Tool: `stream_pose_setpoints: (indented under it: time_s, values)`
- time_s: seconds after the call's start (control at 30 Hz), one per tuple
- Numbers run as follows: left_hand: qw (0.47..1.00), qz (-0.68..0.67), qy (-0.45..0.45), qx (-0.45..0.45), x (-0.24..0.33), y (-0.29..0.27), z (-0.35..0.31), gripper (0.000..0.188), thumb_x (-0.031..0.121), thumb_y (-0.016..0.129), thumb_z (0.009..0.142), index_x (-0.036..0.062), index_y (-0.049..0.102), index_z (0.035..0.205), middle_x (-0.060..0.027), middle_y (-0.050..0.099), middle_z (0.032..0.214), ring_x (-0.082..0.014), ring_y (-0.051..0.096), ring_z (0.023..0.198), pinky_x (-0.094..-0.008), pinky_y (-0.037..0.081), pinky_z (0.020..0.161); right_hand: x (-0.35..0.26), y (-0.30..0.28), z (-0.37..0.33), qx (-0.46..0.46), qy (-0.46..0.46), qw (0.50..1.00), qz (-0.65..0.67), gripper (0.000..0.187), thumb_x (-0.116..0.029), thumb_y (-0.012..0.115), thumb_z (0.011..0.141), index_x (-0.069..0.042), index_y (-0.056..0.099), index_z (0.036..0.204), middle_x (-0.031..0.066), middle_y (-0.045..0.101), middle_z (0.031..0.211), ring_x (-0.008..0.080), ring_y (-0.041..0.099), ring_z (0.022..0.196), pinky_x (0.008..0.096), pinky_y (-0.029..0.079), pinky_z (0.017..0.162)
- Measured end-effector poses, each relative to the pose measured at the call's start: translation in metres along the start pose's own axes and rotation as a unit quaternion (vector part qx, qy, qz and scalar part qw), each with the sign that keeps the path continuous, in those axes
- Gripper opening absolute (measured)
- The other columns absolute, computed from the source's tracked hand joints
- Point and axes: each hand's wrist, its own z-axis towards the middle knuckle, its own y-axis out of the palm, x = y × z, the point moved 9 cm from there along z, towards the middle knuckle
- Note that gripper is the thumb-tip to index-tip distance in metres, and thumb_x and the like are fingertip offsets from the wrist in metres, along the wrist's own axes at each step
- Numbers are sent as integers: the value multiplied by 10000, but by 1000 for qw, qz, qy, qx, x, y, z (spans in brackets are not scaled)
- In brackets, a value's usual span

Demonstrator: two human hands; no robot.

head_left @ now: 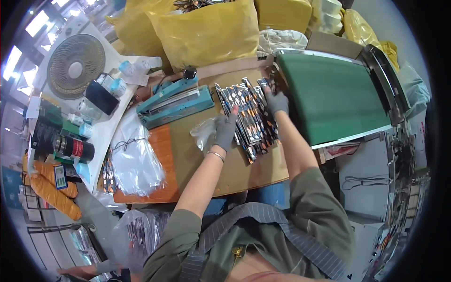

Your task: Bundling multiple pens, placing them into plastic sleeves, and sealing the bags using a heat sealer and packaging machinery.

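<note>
A fanned pile of flat patterned strips [249, 115], black, white and orange, lies on the brown cardboard-covered table [195, 167]. My left hand [225, 132], in a grey glove with bare fingertips, closes on the pile's left edge. A crumpled clear plastic bag [203, 132] lies against that hand's outer side. At the pile's upper right, my right hand [277, 101], gloved the same way, has its fingers closed around the strips. The undersides of both hands are hidden.
A teal bench sealer [181, 105] stands left of the pile, with clear bags [136, 164] nearby. A green conveyor belt [333, 96] borders the right. Yellow sacks [206, 35] line the back. A fan [76, 66] stands far left; another person's arm [89, 270] shows lower left.
</note>
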Motion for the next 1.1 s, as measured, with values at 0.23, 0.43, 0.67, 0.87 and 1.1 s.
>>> stream_pose_setpoints:
  time_s: [0.23, 0.43, 0.67, 0.87, 1.1]
  values:
    - [896, -399, -152, -124, -23, -3, -23, 592, 456, 675, 786, -47, 596, 1087, -65, 646, 952, -156, 615, 825, -279, 477, 781, -26, 120, -100, -307, -60, 883, 350, 598, -396, 735, 707, 26, 562, 1095, 144, 632, 975, 232, 616, 901, 346, 483, 796]
    - [948, -204, 209, -125, 88, -70, -75, 520, 259, 796, 697, 20, 594, 1112, -30, 629, 1035, -116, 572, 938, -304, 472, 817, -94, 33, -181, -218, -270, 773, 530, 635, -159, 696, 761, -16, 388, 1298, 101, 513, 1209, 171, 547, 1013, 290, 487, 821]
    - [934, -60, 306, -172, 82, -90, -105, 674, 300, 830, 616, 49, 542, 1171, -45, 593, 1115, -169, 551, 1021, -320, 426, 916, -120, 9, -233, -398, -350, 734, 425, 869, -58, 795, 633, -14, 323, 1362, 95, 511, 1225, 179, 523, 1080, 287, 463, 885]
    - [940, -34, 230, -249, 69, -72, -124, 675, 176, 824, 601, 31, 486, 1168, -42, 547, 1173, -127, 541, 983, -296, 446, 880, -122, 3, -268, -285, -298, 787, 459, 875, -137, 809, 657, -22, 305, 1362, 80, 484, 1169, 135, 543, 998, 267, 465, 839]
    - [772, -478, -47, -417, 55, -35, -228, 829, 505, 727, 701, 110, 363, 1332, -64, 493, 1211, -243, 500, 1120, -414, 436, 946, -119, 13, -292, -457, -264, 784, 327, 661, -345, 721, 721, -10, 501, 1246, 146, 483, 1285, 240, 473, 1171, 339, 393, 966]
